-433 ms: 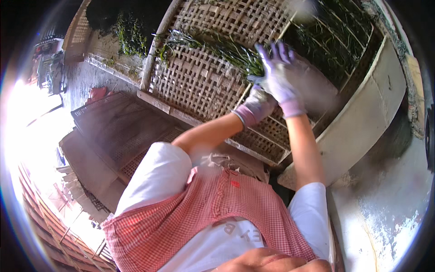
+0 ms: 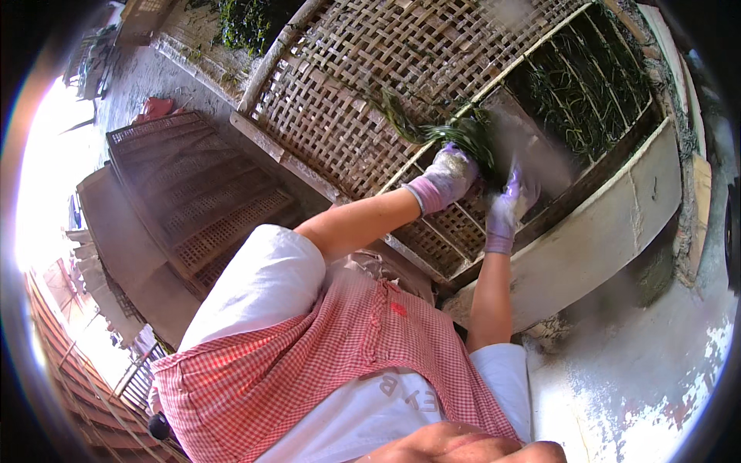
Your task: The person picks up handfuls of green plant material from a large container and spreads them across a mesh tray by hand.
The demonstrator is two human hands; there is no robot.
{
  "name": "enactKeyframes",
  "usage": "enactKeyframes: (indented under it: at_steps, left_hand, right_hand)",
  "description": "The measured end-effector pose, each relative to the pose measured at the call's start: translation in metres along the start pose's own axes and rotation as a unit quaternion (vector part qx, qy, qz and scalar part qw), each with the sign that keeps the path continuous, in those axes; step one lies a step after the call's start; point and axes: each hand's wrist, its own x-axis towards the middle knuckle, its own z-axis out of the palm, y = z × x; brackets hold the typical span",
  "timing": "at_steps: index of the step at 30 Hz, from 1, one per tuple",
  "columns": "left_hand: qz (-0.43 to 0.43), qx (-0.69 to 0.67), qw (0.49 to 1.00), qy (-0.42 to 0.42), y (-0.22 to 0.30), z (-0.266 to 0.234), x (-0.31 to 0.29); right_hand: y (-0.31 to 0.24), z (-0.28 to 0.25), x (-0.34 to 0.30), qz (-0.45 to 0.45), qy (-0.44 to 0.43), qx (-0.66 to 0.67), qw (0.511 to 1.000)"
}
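Grip, both hands: left hand [image 2: 449, 176] and right hand [image 2: 511, 202], in pale purple gloves, closed together on a bundle of green leaves [image 2: 469, 135], pressed against the woven bamboo tray [image 2: 347, 116] near its right edge. Beyond the tray's right edge: slatted rack [image 2: 594, 85] bearing more dark greens. Lower right: pale concrete trough wall [image 2: 610, 231].

Probably an outdoor drying yard: woven bamboo trays [image 2: 347, 116], concrete ground [image 2: 641, 363].
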Motion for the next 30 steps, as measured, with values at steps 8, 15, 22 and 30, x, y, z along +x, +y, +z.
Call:
enactKeyframes:
  at_steps: [8, 15, 22, 30]
  left_hand:
    - [0.104, 0.062, 0.992, 0.044, -0.008, -0.001, -0.008]
    - [0.151, -0.008, 0.985, -0.085, 0.026, -0.03, -0.042]
    - [-0.011, -0.074, 0.984, 0.16, -0.079, -0.058, -0.032]
    - [0.155, -0.158, 0.955, 0.196, -0.046, -0.091, 0.01]
  right_hand:
    - [0.042, -0.064, -0.017, 0.041, -0.012, -0.026, 0.999]
    - [-0.06, -0.044, 0.054, 0.109, -0.192, 0.541, 0.812]
    - [-0.029, 0.008, 0.049, 0.158, -0.188, 0.722, 0.647]
    - [-0.057, -0.021, 0.048, 0.112, -0.076, 0.471, 0.872]
